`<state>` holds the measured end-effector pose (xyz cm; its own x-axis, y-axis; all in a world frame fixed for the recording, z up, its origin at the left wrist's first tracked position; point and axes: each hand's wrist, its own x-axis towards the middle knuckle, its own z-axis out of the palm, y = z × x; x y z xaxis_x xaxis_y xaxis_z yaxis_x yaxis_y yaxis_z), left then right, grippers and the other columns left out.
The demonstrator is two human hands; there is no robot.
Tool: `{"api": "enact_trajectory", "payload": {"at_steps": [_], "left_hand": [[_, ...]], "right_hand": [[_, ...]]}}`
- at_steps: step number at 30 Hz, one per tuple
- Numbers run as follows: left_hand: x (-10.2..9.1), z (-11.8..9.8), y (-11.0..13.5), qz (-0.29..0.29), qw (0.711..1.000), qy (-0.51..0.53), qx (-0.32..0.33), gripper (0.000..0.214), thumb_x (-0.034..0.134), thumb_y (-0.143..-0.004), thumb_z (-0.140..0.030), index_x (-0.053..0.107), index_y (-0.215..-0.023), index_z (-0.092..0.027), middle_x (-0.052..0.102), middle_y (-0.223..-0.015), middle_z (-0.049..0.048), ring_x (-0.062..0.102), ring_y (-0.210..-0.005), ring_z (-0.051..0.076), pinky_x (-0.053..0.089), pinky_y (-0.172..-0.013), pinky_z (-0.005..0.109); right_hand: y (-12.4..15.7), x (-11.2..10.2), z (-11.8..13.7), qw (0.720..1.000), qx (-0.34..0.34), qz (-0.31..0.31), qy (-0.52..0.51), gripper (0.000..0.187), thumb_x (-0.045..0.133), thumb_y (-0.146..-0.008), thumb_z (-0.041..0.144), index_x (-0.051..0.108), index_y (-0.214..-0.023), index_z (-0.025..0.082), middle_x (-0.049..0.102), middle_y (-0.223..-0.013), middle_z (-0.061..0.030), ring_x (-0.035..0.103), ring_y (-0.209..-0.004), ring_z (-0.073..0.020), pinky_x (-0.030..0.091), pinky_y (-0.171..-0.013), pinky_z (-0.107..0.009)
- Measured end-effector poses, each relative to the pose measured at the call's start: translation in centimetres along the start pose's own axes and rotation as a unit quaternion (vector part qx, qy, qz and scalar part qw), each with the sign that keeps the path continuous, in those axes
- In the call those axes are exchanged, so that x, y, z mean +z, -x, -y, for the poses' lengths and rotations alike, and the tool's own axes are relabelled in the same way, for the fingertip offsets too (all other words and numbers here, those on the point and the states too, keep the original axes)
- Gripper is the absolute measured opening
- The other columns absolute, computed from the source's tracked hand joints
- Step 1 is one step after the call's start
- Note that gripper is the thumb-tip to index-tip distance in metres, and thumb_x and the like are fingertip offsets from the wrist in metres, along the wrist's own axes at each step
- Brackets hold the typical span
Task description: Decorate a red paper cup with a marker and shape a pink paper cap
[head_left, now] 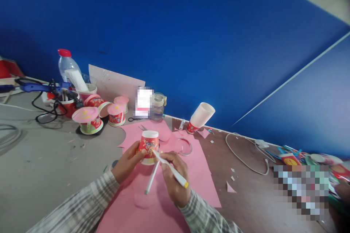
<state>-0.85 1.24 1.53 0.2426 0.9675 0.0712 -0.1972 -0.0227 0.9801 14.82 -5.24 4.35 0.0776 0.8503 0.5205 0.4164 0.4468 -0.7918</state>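
Now the left hand [127, 164] grips a cup [149, 144], the right hand [175, 190] a marker [174, 170] alongside.

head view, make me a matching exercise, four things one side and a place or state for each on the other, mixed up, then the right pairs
Things
1. left hand
2. right hand
3. clear bottle
4. pink sheet

Place or state
A. topped with a red cap
B. spread beneath both hands
C. holding a red printed cup
D. gripping a white marker with a yellow end

Right pairs: 1-C, 2-D, 3-A, 4-B
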Motion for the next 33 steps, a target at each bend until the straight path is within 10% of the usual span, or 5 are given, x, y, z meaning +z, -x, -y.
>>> {"api": "enact_trajectory", "payload": {"at_steps": [33], "left_hand": [[-0.11,0.39,0.04,0.018,1.000,-0.012,-0.001,0.030,0.058,-0.066,-0.033,0.062,-0.090,-0.017,0.070,-0.081,0.0099,0.057,-0.083,0.036,0.045,-0.071,0.047]], "right_hand": [[-0.26,-0.06,0.34,1.000,-0.002,-0.003,0.010,0.018,0.054,-0.075,0.020,0.066,-0.088,0.021,0.068,-0.074,-0.0045,0.063,-0.068,-0.0249,0.051,-0.061,-0.033]]}}
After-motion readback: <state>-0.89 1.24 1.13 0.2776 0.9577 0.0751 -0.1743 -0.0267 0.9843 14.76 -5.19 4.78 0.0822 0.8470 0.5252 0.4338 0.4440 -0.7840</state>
